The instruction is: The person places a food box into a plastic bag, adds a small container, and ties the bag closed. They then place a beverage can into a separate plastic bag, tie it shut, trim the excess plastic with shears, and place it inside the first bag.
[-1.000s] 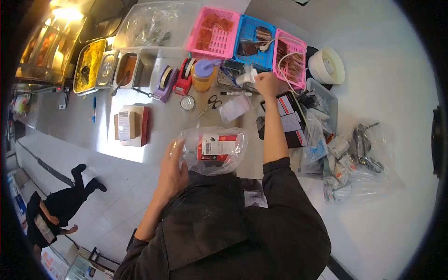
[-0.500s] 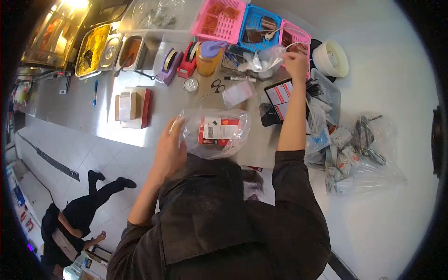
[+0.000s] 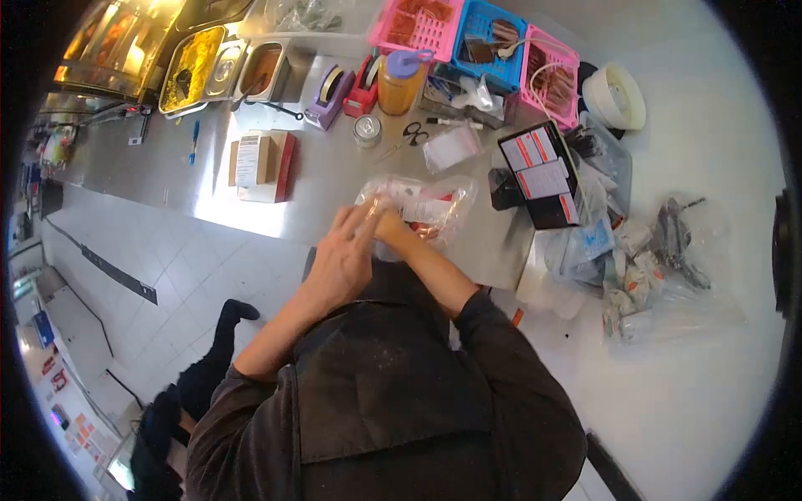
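A clear plastic bag (image 3: 464,200) lies on the steel counter in front of me. Through it shows a red box (image 3: 424,227) with a white printed label. My left hand (image 3: 344,255) is at the bag's left end, its fingers long and pinching toward the plastic. Close against it, my right hand (image 3: 391,225) has its fingers closed on the same end of the bag. The fingertips overlap and are slightly blurred, so the exact grip is partly hidden.
Scissors (image 3: 404,139), a can (image 3: 367,130), an orange bottle (image 3: 401,83) and tape dispensers (image 3: 327,98) stand behind the bag. A black box with labels (image 3: 541,175) is at the right. Boxes (image 3: 266,167) lie left. A person in dark clothes (image 3: 159,434) is at lower left.
My right hand has come back from the clear plastic items by the baskets to the bag, joining my left hand. The bag's near-left end is drawn together. My view has shifted slightly.
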Action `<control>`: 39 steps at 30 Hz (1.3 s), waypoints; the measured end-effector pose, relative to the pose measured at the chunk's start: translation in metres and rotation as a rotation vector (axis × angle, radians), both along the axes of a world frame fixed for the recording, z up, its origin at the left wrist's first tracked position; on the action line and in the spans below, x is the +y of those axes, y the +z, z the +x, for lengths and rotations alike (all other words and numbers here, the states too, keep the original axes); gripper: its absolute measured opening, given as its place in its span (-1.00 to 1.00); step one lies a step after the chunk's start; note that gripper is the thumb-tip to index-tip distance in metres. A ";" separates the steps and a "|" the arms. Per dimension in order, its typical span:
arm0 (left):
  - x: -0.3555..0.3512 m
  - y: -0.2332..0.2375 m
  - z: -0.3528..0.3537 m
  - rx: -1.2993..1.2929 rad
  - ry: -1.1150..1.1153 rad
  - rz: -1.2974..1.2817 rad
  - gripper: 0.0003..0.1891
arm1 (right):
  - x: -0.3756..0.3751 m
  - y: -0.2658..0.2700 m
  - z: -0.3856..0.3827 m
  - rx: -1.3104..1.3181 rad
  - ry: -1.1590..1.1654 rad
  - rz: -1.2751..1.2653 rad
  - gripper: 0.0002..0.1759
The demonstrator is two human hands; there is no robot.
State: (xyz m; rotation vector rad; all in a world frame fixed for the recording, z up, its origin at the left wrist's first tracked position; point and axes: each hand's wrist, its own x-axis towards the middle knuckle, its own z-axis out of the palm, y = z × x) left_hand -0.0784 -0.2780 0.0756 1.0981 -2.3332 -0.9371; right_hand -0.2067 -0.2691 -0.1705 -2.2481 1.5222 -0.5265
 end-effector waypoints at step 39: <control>-0.067 0.007 0.014 0.290 -0.123 0.430 -0.62 | 0.110 0.280 -0.088 -0.945 -0.909 0.417 -0.86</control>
